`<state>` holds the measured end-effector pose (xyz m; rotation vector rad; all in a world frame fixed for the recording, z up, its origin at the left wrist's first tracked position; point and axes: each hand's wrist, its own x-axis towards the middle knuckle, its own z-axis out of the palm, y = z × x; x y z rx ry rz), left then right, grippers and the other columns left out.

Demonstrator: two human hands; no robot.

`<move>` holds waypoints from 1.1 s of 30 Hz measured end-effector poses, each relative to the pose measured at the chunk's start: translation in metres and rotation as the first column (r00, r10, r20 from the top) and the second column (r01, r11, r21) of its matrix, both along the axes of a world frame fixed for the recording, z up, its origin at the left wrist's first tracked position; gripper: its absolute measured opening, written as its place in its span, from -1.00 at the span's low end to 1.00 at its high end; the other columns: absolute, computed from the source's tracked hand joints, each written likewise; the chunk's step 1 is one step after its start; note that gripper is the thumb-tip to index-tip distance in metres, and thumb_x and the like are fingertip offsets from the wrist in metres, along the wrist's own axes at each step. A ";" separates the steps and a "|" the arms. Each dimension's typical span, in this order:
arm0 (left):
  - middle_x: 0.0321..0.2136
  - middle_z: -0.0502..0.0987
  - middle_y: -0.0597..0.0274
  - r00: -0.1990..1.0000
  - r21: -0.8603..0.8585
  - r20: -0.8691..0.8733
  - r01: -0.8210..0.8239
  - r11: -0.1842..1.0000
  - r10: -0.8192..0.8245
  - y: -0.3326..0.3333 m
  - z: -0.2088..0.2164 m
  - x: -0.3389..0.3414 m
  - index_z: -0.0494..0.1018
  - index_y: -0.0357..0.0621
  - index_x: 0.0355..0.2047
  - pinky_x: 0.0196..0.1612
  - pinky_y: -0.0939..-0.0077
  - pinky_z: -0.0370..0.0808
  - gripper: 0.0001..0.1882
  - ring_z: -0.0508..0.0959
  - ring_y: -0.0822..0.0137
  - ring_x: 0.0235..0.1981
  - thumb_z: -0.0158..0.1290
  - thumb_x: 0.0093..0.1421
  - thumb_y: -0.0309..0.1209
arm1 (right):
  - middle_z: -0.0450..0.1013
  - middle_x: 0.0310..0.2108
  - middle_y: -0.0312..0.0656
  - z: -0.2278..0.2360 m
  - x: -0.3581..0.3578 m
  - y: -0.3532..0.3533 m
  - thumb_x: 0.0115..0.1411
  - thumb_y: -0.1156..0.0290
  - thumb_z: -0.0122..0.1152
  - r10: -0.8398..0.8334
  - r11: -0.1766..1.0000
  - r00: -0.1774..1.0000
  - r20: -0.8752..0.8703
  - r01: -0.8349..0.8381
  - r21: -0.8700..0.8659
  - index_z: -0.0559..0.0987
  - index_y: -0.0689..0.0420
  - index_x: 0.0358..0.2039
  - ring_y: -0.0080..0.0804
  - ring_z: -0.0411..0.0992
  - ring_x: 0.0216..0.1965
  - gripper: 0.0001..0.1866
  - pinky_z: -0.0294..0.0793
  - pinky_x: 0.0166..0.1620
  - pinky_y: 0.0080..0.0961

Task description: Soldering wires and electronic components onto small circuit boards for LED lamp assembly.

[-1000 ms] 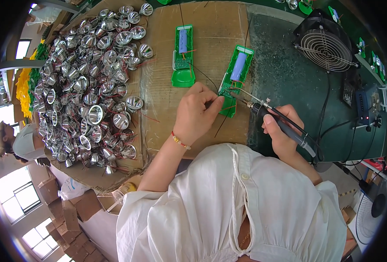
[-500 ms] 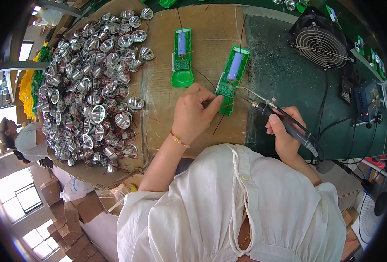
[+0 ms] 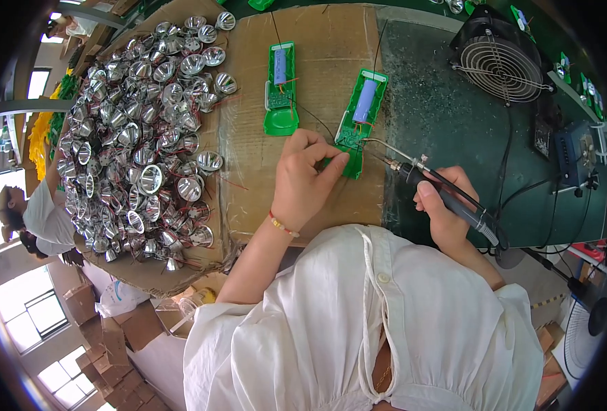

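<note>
My right hand (image 3: 447,205) grips a soldering iron (image 3: 444,195) with a thin curved metal tube fixed along it. The iron's tip points at the circuit board (image 3: 351,137) of a green plastic housing (image 3: 378,77). That housing also holds a blue cylindrical battery (image 3: 365,101), with red and black wires at it. My left hand (image 3: 305,171) is pinched at the housing's lower end; whatever lies between thumb and fingers is hidden. To the left lies a similar green housing (image 3: 281,123) with its own battery (image 3: 280,66) and wires, untouched.
A big pile of silver reflector cups (image 3: 142,144) with red wires covers the left side, beside cardboard (image 3: 248,157). A round-grilled fan (image 3: 500,68) stands at the back right, with a blue box (image 3: 572,161) and cables near it. Another person (image 3: 43,212) is at far left.
The view has shifted slightly, so the bench items appear a little further up and left. A black wire end seen below my left fingers is no longer visible. Both hands keep their grip.
</note>
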<state>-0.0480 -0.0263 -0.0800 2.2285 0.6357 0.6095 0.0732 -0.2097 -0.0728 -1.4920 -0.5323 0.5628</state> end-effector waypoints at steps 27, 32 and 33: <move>-0.54 0.42 0.15 0.994 -0.204 -0.107 -0.043 0.978 0.021 0.009 0.001 0.011 0.51 -0.23 -0.62 -0.37 0.40 0.36 -0.89 0.42 0.21 -0.43 0.16 -0.10 -0.43 | 0.37 -0.51 -0.19 -0.004 0.009 -0.009 0.06 0.51 0.16 0.071 0.994 0.969 0.237 -0.049 -0.100 0.39 0.29 -0.37 -0.59 0.38 -0.57 -0.83 0.41 -0.52 -0.67; -0.54 0.43 0.15 0.992 -0.211 -0.125 -0.056 0.976 0.030 0.006 0.002 0.009 0.51 -0.24 -0.62 -0.37 0.40 0.36 -0.88 0.42 0.21 -0.45 0.16 -0.10 -0.43 | 0.37 -0.52 -0.20 -0.005 0.007 -0.011 0.06 0.51 0.15 0.019 0.999 0.989 0.147 -0.014 -0.033 0.39 0.29 -0.38 -0.59 0.37 -0.59 -0.84 0.39 -0.53 -0.68; -0.54 0.43 0.15 0.992 -0.208 -0.126 -0.056 0.976 0.030 0.005 0.003 0.009 0.51 -0.24 -0.62 -0.37 0.40 0.36 -0.88 0.42 0.21 -0.45 0.16 -0.10 -0.43 | 0.37 -0.52 -0.20 -0.005 0.008 -0.011 0.06 0.51 0.15 0.018 0.999 0.989 0.146 -0.013 -0.030 0.39 0.29 -0.38 -0.59 0.37 -0.59 -0.84 0.39 -0.53 -0.68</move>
